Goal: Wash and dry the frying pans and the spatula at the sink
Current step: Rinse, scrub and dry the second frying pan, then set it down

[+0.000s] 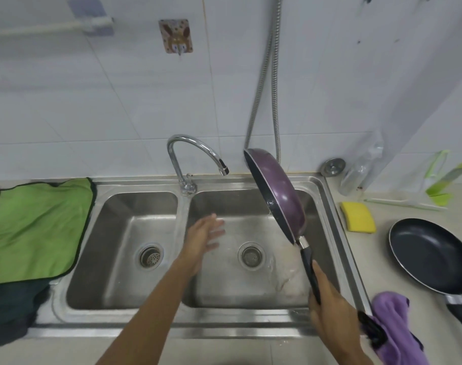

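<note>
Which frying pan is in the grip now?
The purple frying pan, tilted over the steel sink, its handle held by the right grip; the black frying pan lies on the counter.

A green cloth with dark edging lies spread on the beige counter at far left, overlapping a dark cloth. A chrome gooseneck faucet rises at the back. A flexible metal hose hangs down the white tiled wall. On the right are a round metal drain plug, a clear plastic bottle, a yellow sponge and a crumpled purple cloth.
</note>
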Demonstrator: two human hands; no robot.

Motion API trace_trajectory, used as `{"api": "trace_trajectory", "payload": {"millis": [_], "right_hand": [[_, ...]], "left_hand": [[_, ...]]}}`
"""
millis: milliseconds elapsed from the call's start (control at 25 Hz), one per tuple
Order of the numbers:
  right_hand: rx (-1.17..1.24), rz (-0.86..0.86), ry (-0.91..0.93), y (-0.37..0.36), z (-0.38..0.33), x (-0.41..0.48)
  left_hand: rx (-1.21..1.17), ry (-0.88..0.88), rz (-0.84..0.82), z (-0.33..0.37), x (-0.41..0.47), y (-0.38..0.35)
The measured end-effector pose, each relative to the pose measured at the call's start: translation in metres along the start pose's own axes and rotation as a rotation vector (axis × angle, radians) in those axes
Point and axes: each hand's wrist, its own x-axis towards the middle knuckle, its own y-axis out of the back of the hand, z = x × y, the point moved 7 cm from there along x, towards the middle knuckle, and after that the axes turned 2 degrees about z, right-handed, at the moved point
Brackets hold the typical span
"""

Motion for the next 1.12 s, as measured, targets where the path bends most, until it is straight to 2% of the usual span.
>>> {"api": "trace_trajectory", "payload": {"millis": [200, 400, 520, 720, 880, 1040, 1120], "right_hand": [[0.025, 0.068, 0.025, 0.008, -0.013, -0.018], [0.079, 0.028, -0.009, 0.002, -0.022, -0.045], [0.163, 0.001, -0.071, 0.0, -0.019, -0.054], [0.413, -0.149, -0.197, -0.006, 0.002, -0.066], [0.549, -0.194, -0.241, 0.0, 0.023, -0.077], [0.597, -0.252, -0.241, 0.004, 0.049, -0.085], [0.593, -0.41, -0.124, 0.013, 0.048, -0.088]], "left_hand": [[0.091, 0.15, -0.18, -0.059, -0.072, -0.065], [-0.005, 0.275, -0.461, -0.095, -0.134, -0.143], [-0.017, 0.268, -0.467, -0.105, -0.141, -0.158], [-0.13, 0.284, -0.529, -0.121, -0.156, -0.177], [-0.245, 0.318, -0.368, -0.134, -0.171, -0.2], [-0.053, 0.185, -0.153, -0.147, -0.181, -0.216], [0.073, 0.112, -0.06, -0.15, -0.185, -0.214]]}}
